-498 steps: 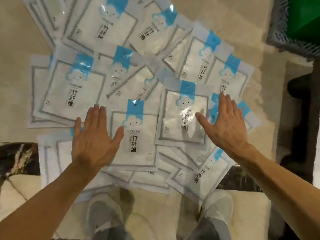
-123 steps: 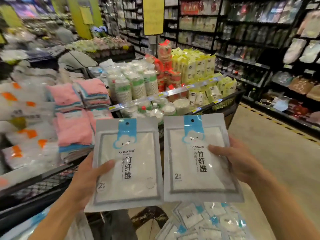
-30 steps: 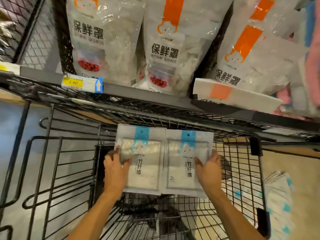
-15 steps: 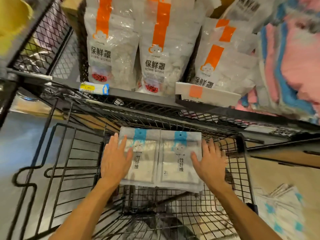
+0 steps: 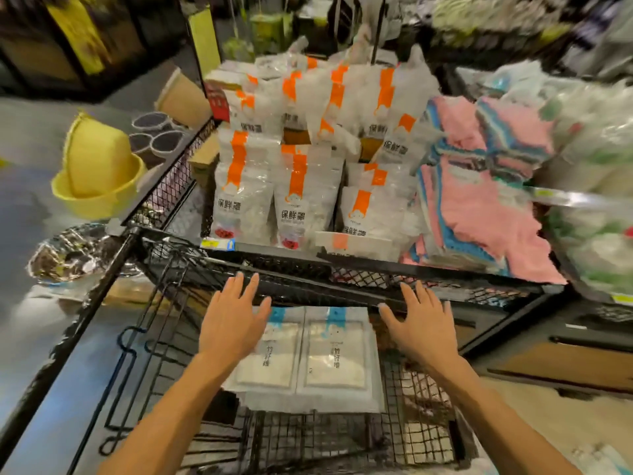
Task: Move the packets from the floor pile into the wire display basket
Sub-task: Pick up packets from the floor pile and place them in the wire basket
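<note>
Two white packets with blue tops lie flat side by side in the black wire display basket [image 5: 421, 437]: the left packet [image 5: 270, 361] and the right packet [image 5: 337, 358]. My left hand [image 5: 231, 320] hovers above the left packet's left edge, fingers straight and spread. On the other side my right hand [image 5: 419, 325] is spread open just right of the right packet. Neither hand holds anything. A corner of the floor pile [image 5: 596, 457] shows at the bottom right.
A higher mesh shelf [image 5: 342, 272] crosses just beyond my fingers, stocked with white bags with orange stripes [image 5: 301, 197] and pink and blue cloths [image 5: 479, 200]. A yellow tub [image 5: 96, 173] sits at the left. The view is blurred by motion.
Both hands have lifted off the two packets and drawn apart, leaving them lying in the basket. My head has tilted up, so more of the upper shelf shows.
</note>
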